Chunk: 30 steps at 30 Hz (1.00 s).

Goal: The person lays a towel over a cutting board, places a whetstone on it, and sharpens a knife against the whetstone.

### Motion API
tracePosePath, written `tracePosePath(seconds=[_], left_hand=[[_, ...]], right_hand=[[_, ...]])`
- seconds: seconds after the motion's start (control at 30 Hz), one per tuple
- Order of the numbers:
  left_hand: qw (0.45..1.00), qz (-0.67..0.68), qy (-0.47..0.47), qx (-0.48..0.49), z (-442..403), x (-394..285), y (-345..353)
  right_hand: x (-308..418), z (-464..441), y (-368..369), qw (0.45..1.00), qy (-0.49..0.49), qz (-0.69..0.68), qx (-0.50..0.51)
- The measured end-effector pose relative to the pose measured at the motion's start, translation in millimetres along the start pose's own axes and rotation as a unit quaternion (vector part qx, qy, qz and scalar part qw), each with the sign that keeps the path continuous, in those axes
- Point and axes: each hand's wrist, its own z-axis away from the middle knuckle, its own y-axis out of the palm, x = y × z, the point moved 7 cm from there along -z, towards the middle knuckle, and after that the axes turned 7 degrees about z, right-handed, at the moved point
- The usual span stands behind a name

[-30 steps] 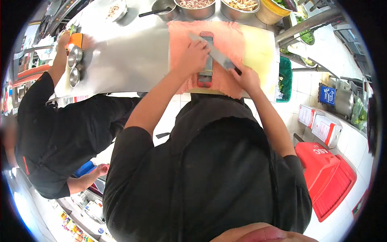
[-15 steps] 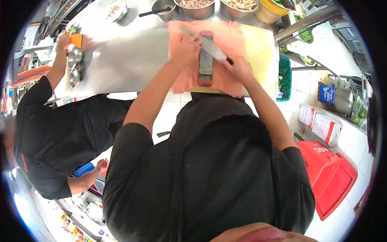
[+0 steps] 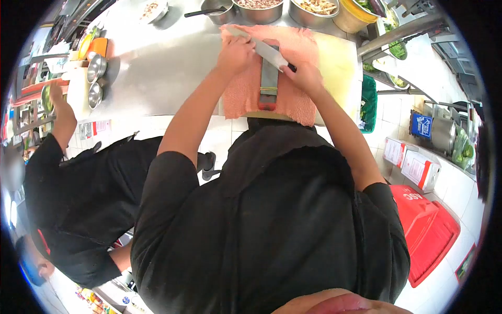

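Note:
A wide-bladed kitchen knife lies slantwise across the upper part of a grey whetstone. My right hand is closed round its black handle. The fingers of my left hand are bent against the blade towards its tip, partly covering it. The whetstone sits lengthwise in a holder with red ends, and a yellowish band crosses its near end. Beneath it is spread an orange-pink towel, over a pale yellow cutting board.
Metal bowls of chopped food line the table's back edge, beside a yellow tub. Small steel bowls stand at left. A co-worker in black is close on my left. Right, on the floor, are a green crate and red bin.
The knife and both hands have shifted slightly up and left over the whetstone. The co-worker's arm has moved back from the orange item, now with a round green thing at the hand.

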Motion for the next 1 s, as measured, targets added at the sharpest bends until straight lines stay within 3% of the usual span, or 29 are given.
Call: tracePosePath(seconds=[0.17,0.27,0.37,0.47,0.57,0.67,0.97,1.0], left_hand=[[0.998,-0.012,-0.023,0.064,1.0,3.0,2.5],[1.000,0.013,-0.011,-0.002,20.9,-5.4,5.6],[0.999,-0.010,-0.036,0.024,10.5,11.9,7.5],[0.999,0.003,-0.031,0.024,1.4,16.8,-8.9],[0.995,-0.010,-0.039,0.093,11.7,-1.6,-8.0],[0.999,0.002,-0.021,0.033,24.0,-3.2,0.6],[0.995,0.027,-0.052,0.080,24.3,-6.7,3.6],[0.998,0.020,-0.044,0.046,24.7,-5.5,4.8]], right_hand=[[7.8,9.1,6.5,0.999,-0.006,-0.033,0.000],[16.8,26.9,0.5,0.999,-0.008,-0.036,0.004],[23.3,6.9,-4.0,0.997,-0.052,-0.029,-0.046],[30.5,-2.5,-5.9,0.999,-0.042,-0.022,-0.020],[19.0,16.3,11.2,0.995,-0.076,-0.047,-0.048],[12.4,17.2,16.2,0.992,-0.088,-0.044,-0.076],[16.6,28.4,8.9,0.999,-0.023,-0.011,0.034],[18.3,25.5,3.7,0.999,-0.042,-0.021,0.006]])
